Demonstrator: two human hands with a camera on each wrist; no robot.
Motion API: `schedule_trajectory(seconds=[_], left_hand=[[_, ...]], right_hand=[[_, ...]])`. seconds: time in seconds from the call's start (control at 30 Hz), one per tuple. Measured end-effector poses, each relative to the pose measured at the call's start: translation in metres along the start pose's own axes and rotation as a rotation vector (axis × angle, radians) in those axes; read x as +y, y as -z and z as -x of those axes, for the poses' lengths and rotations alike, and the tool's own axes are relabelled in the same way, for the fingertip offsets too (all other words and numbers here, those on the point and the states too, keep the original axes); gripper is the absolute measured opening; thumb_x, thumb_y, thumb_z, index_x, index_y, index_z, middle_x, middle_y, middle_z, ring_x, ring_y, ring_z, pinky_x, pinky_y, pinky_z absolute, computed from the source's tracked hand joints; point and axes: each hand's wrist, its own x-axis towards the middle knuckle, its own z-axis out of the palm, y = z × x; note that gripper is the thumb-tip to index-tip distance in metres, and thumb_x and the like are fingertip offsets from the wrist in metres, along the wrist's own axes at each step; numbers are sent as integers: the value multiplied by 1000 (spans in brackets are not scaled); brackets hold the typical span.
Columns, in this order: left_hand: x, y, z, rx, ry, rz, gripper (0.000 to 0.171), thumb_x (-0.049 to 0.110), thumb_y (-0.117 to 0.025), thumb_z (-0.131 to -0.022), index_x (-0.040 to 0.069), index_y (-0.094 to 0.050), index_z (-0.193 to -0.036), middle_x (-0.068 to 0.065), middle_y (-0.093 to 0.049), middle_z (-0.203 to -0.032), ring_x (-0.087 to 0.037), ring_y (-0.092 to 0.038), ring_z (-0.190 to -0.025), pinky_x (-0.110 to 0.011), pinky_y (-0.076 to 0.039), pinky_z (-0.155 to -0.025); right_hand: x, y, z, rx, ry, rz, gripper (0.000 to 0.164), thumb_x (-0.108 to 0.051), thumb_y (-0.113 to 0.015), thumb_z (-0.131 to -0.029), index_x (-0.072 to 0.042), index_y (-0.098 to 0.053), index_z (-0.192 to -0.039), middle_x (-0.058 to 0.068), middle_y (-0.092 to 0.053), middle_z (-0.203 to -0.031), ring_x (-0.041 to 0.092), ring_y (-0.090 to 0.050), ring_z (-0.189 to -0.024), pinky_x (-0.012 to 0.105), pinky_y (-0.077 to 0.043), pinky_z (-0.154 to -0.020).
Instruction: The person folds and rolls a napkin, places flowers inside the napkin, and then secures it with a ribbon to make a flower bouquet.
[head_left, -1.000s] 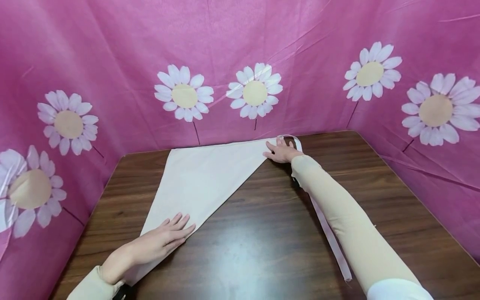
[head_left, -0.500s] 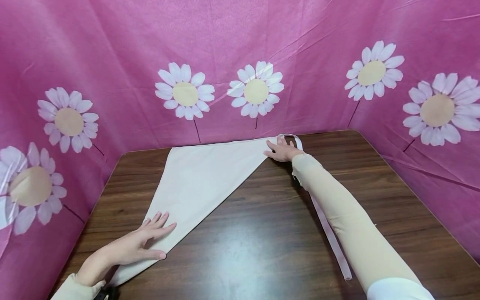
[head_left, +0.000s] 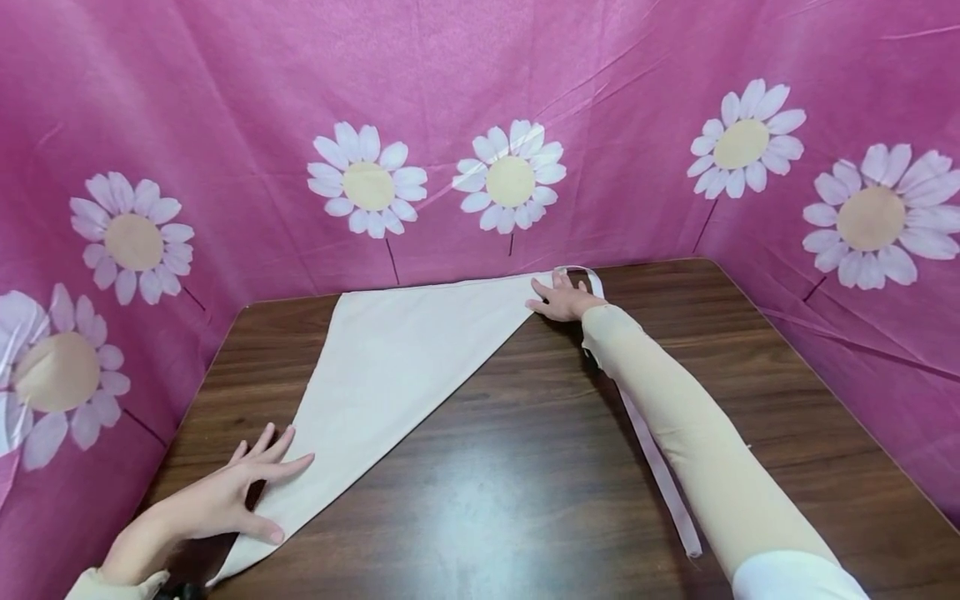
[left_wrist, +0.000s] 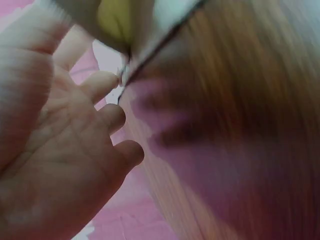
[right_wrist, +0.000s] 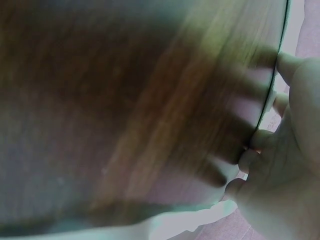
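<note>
pale cloth point(head_left: 397, 367): right corner hidden under right hand point(head_left: 562, 300) | strap point(head_left: 677, 512): middle covered, it seems, by right sleeve point(head_left: 690, 433) | table point(left_wrist: 260, 100): blurred in left wrist view

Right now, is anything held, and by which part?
Nothing: the right hand rests on the white cloth at its far-right corner; the left hand is spread over its near end.

Glare whitens the table point(head_left: 468, 500); both wrist views are dim, blurred.

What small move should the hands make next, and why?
Perhaps pinch the near tip of the cloth with the left hand: it is spread open close to that tip, while the right hand rests at the far right corner.
</note>
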Motion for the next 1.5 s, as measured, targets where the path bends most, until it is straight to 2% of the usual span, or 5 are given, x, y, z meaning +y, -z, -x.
schedule_trajectory(seconds=[0.37, 0.73, 0.9, 1.2, 1.5], left_hand=[[5, 10, 26, -65, 92, 20, 115, 34, -91, -61, 9, -35, -158, -49, -5, -151, 8, 27, -140, -14, 25, -101], [4, 28, 28, 88, 70, -109, 92, 23, -91, -71, 8, -48, -151, 12, -18, -163, 12, -4, -145, -7, -3, -108], [2, 44, 13, 101, 194, -89, 61, 12, -83, -85, -5, -56, -137, -14, -67, -122, 2, -63, -102, -17, -52, -75], [-1, 50, -19, -61, 555, 362, 54, 18, -69, -97, -9, -47, -138, -15, -68, -104, -24, -66, -83, -44, -58, -64], [-8, 56, -32, -64, 564, 406, 55, 12, -76, -92, -9, -48, -133, -15, -65, -110, -22, -66, -85, -45, -59, -62]], right_hand=[[-2, 2, 7, -11, -10, -10, 75, -59, -28, -106, -17, -5, -164, 30, 18, -162, 43, 16, -150, 64, 10, -116], [-74, -7, 29, 186, 343, 216, 67, -44, -40, -108, -5, -24, -160, 24, -14, -165, 43, -9, -152, 62, -8, -119], [-153, -28, 63, 235, 644, 215, 53, -37, -53, -106, -7, -50, -149, 11, -50, -151, 27, -52, -134, 46, -37, -113], [-265, -80, 109, 133, 1039, 335, 31, -37, -65, -100, -22, -73, -126, -9, -67, -111, 4, -63, -99, 22, -48, -91], [-338, -121, 124, -13, 1078, 472, 26, -43, -66, -99, -34, -72, -123, -18, -60, -107, -8, -58, -94, 15, -45, -84]])
